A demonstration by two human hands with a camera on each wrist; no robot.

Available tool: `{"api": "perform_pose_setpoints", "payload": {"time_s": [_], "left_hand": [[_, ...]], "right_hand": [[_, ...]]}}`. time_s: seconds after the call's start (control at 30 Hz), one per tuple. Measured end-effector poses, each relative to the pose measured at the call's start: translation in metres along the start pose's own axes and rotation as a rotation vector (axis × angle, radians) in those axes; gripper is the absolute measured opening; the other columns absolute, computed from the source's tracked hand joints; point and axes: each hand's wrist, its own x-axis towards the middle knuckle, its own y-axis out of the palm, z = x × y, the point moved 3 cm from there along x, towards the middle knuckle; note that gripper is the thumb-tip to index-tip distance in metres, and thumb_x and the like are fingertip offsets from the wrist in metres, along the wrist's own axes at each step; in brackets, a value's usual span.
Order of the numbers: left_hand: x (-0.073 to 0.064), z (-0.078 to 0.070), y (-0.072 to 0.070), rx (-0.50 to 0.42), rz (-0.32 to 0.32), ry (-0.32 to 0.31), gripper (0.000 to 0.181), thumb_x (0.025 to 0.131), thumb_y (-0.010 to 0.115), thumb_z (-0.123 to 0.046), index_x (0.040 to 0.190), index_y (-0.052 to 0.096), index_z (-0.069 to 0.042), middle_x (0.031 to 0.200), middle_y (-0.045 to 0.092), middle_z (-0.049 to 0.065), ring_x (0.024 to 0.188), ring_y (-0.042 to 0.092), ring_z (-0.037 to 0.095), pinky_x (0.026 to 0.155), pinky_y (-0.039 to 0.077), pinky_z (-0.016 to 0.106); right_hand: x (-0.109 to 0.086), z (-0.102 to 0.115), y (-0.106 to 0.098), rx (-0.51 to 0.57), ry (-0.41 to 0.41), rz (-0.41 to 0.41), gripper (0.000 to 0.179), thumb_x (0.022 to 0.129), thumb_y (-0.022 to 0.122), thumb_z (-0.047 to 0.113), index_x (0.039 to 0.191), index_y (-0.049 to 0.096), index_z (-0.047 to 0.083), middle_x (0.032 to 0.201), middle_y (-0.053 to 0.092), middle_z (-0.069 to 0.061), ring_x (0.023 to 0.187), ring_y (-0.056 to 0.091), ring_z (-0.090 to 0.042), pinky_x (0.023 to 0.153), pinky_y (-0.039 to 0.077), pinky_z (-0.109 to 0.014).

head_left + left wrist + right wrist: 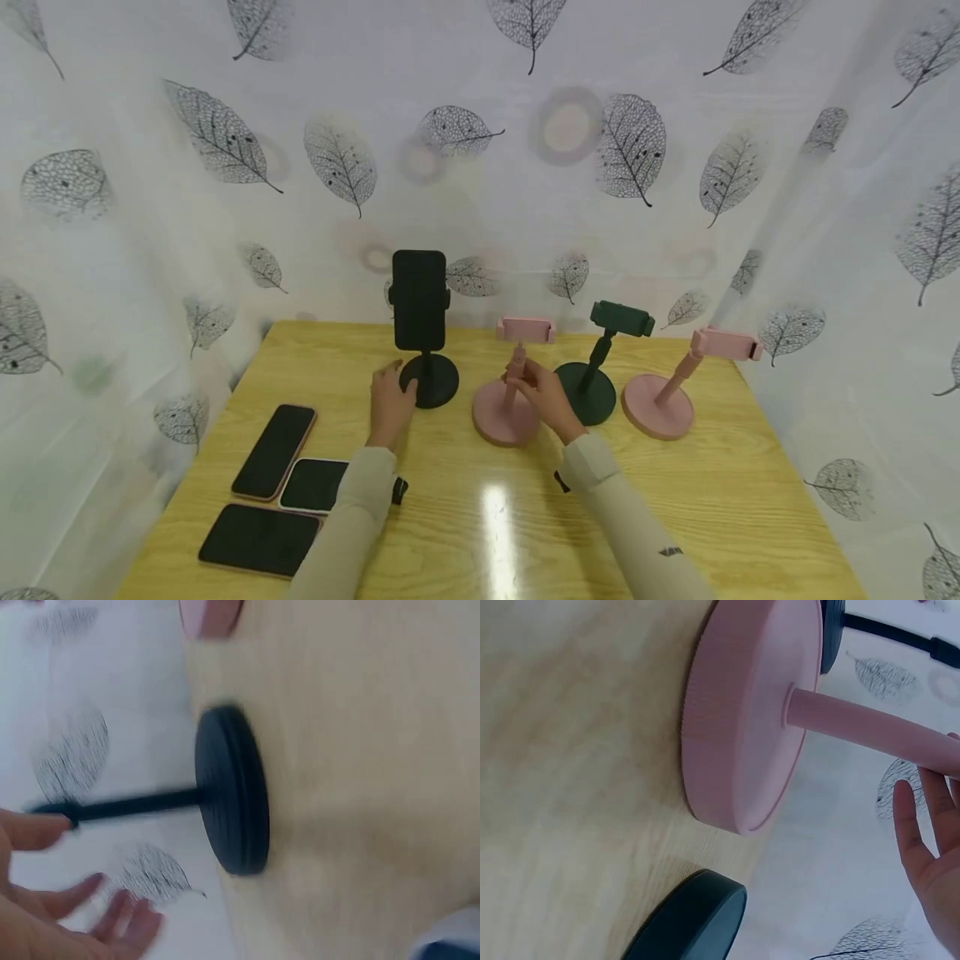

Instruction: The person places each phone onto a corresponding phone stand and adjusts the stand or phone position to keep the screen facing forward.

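Observation:
A black phone stand (pixel 442 387) stands at the table's back, bearing an upright dark phone (pixel 420 300). Beside its base is my left hand (pixel 392 407). In the blurred left wrist view, that hand's (pixel 64 922) fingers are spread and loose, near the stem without closing round it. My right hand (pixel 551 402) pinches the stem of a pink phone stand (pixel 495 412) between thumb and fingers; its round base sits on the table. The right wrist view shows this pink stand (pixel 772 735) close up, with my hand (pixel 939 862) at the upper stem. Its clamp carries no phone.
To the right stand a dark green phone stand (pixel 592 404) and another pink stand (pixel 656 412). Three phones lie at the left: one slanted (pixel 273 452), a white-edged one (pixel 315 485), and one nearest me (pixel 258 540). A leaf-print curtain (pixel 480 200) hangs behind the table.

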Motion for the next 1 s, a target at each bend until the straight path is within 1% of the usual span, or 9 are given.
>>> {"api": "perform_pose_setpoints", "payload": {"time_s": [0.07, 0.17, 0.3, 0.43, 0.57, 0.63, 0.73, 0.83, 1.0], "left_hand": [[-0.017, -0.005, 0.004, 0.047, 0.018, -0.001, 0.044, 0.091, 0.055, -0.007, 0.134, 0.047, 0.0, 0.133, 0.041, 0.028, 0.123, 0.043, 0.044, 0.1, 0.04, 0.054], [-0.038, -0.021, 0.006, 0.052, 0.061, 0.129, 0.042, 0.089, 0.056, -0.003, 0.13, 0.053, -0.005, 0.129, 0.047, 0.023, 0.121, 0.047, 0.04, 0.098, 0.042, 0.052], [-0.056, -0.057, -0.001, 0.012, 0.082, 0.437, 0.036, 0.094, 0.054, -0.009, 0.129, 0.054, -0.011, 0.126, 0.053, 0.011, 0.12, 0.051, 0.027, 0.098, 0.044, 0.046], [-0.07, -0.1, -0.012, 0.009, 0.034, 0.77, 0.031, 0.095, 0.054, -0.014, 0.126, 0.057, -0.01, 0.122, 0.058, 0.005, 0.113, 0.055, 0.019, 0.092, 0.048, 0.039], [-0.08, -0.134, -0.011, 0.116, 0.021, 1.102, 0.044, 0.084, 0.07, -0.018, 0.125, 0.058, -0.008, 0.122, 0.06, 0.007, 0.113, 0.057, 0.019, 0.093, 0.049, 0.033], [-0.081, -0.143, -0.006, 0.175, 0.039, 1.227, 0.05, 0.079, 0.075, -0.019, 0.125, 0.059, -0.007, 0.123, 0.06, 0.008, 0.114, 0.057, 0.019, 0.096, 0.048, 0.031], [-0.081, -0.149, 0.001, 0.239, 0.04, 1.338, 0.051, 0.076, 0.078, -0.018, 0.123, 0.061, -0.008, 0.12, 0.062, 0.007, 0.111, 0.059, 0.018, 0.094, 0.048, 0.028], [-0.083, -0.153, 0.004, 0.288, 0.0, 1.399, 0.046, 0.077, 0.076, -0.014, 0.12, 0.063, -0.006, 0.114, 0.065, 0.006, 0.103, 0.064, 0.017, 0.088, 0.051, 0.026], [-0.086, -0.157, 0.009, 0.396, -0.057, 1.431, 0.041, 0.081, 0.072, -0.009, 0.121, 0.064, -0.009, 0.11, 0.068, 0.003, 0.095, 0.066, 0.012, 0.08, 0.053, 0.022]], "right_hand": [[-0.012, 0.003, 0.001, -0.032, 0.0, 0.001, 0.038, 0.094, 0.056, 0.028, 0.122, 0.058, 0.002, 0.108, 0.07, -0.013, 0.102, 0.065, -0.027, 0.09, 0.05, -0.044], [-0.031, 0.009, 0.004, -0.046, -0.011, 0.016, 0.038, 0.093, 0.056, 0.029, 0.121, 0.058, 0.002, 0.106, 0.07, -0.012, 0.1, 0.065, -0.026, 0.088, 0.051, -0.045], [-0.053, 0.018, 0.008, -0.028, -0.043, 0.057, 0.032, 0.094, 0.056, 0.024, 0.117, 0.059, 0.003, 0.107, 0.07, -0.011, 0.1, 0.065, -0.026, 0.087, 0.052, -0.043], [-0.07, 0.024, 0.013, -0.016, -0.075, 0.083, 0.027, 0.094, 0.056, 0.023, 0.113, 0.06, 0.005, 0.107, 0.069, -0.009, 0.1, 0.065, -0.025, 0.089, 0.051, -0.042], [-0.082, 0.028, 0.016, -0.018, -0.1, 0.079, 0.025, 0.093, 0.058, 0.023, 0.113, 0.061, 0.009, 0.104, 0.07, -0.007, 0.097, 0.066, -0.02, 0.088, 0.052, -0.04], [-0.086, 0.029, 0.017, -0.021, -0.114, 0.075, 0.023, 0.092, 0.059, 0.023, 0.113, 0.062, 0.012, 0.102, 0.07, -0.005, 0.094, 0.066, -0.016, 0.087, 0.052, -0.037], [-0.091, 0.03, 0.018, -0.018, -0.138, 0.086, 0.02, 0.092, 0.06, 0.025, 0.109, 0.064, 0.015, 0.096, 0.07, -0.001, 0.091, 0.065, -0.011, 0.085, 0.052, -0.034], [-0.093, 0.03, 0.02, -0.005, -0.17, 0.098, 0.019, 0.092, 0.06, 0.026, 0.108, 0.065, 0.016, 0.097, 0.069, 0.0, 0.093, 0.065, -0.01, 0.085, 0.052, -0.035], [-0.095, 0.03, 0.02, -0.012, -0.206, 0.099, 0.02, 0.091, 0.061, 0.022, 0.11, 0.063, 0.013, 0.102, 0.069, -0.003, 0.095, 0.066, -0.015, 0.084, 0.053, -0.035]]}}
